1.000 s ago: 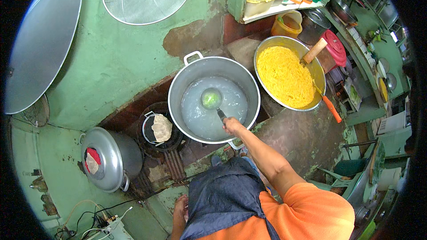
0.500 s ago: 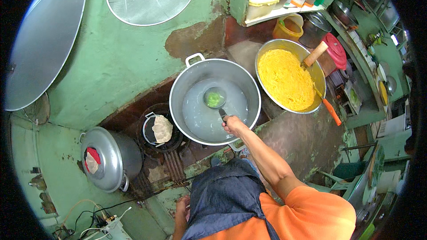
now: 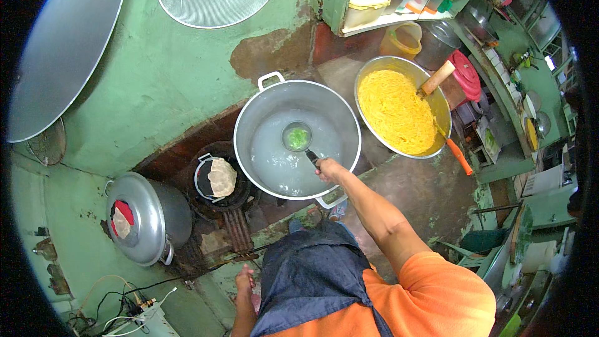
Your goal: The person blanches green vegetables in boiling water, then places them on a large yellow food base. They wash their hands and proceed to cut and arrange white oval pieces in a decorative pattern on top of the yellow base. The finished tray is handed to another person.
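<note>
Head view has the right hand [image 3: 327, 168] gripping a ladle [image 3: 297, 138] of greens in the steaming pot [image 3: 297, 139] (left hand [image 3: 244, 278] hangs loose), so I'd keep it level and submerged.

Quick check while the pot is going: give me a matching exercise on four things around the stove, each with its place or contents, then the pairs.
Things:
1. Large pot
2. Wide metal bowl
3. Ladle
4. Lidded pot

Place or contents:
A. Holds green vegetables, gripped by the right hand
B. Full of yellow noodles
C. Far left, red and pale cloth on its lid
D. Middle, holds cloudy water

Pairs: 1-D, 2-B, 3-A, 4-C
</note>
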Demonstrator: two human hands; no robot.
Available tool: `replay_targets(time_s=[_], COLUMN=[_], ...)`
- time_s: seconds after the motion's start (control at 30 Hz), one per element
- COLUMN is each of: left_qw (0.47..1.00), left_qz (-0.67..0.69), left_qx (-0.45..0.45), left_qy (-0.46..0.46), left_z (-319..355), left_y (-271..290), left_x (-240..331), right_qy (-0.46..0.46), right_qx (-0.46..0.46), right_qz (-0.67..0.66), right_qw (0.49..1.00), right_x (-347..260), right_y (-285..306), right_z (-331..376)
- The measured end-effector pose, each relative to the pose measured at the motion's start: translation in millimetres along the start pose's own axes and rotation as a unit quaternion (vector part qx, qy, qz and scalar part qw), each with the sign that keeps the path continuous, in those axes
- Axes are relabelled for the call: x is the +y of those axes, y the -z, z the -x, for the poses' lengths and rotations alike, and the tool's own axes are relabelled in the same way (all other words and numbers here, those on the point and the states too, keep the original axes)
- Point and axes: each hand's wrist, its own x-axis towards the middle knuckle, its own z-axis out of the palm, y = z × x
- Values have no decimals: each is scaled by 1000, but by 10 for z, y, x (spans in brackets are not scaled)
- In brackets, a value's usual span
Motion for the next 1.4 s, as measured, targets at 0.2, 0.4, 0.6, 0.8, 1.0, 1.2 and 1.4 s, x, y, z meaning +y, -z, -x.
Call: replay_targets(time_s=[0.2,0.4,0.6,0.8,1.0,1.2,1.4], left_qw=[990,991,990,995,990,993,998], left_qz=[131,84,81,79,123,87,56], left_qx=[-40,-73,-108,-66,-40,-63,-3], left_qy=[39,72,46,-12,52,40,5], left_z=[-122,-411,-567,-381,-179,250,789], left_y=[-43,-14,-69,-228,-527,-1124,-1721], left_x=[-12,-219,-148,47,-281,-782,-1048], right_qy=[183,31,1,-4,25,-8,55], right_qx=[-40,193,176,124,-108,-70,-105], right_qz=[668,643,677,714,803,717,777], right_qw=[720,740,715,689,585,694,619], right_x=[-353,-899,-903,-884,-999,-1075,-1086], right_y=[692,780,751,962,1072,1037,1026], right_z=[162,897,1185,793,609,672,633])
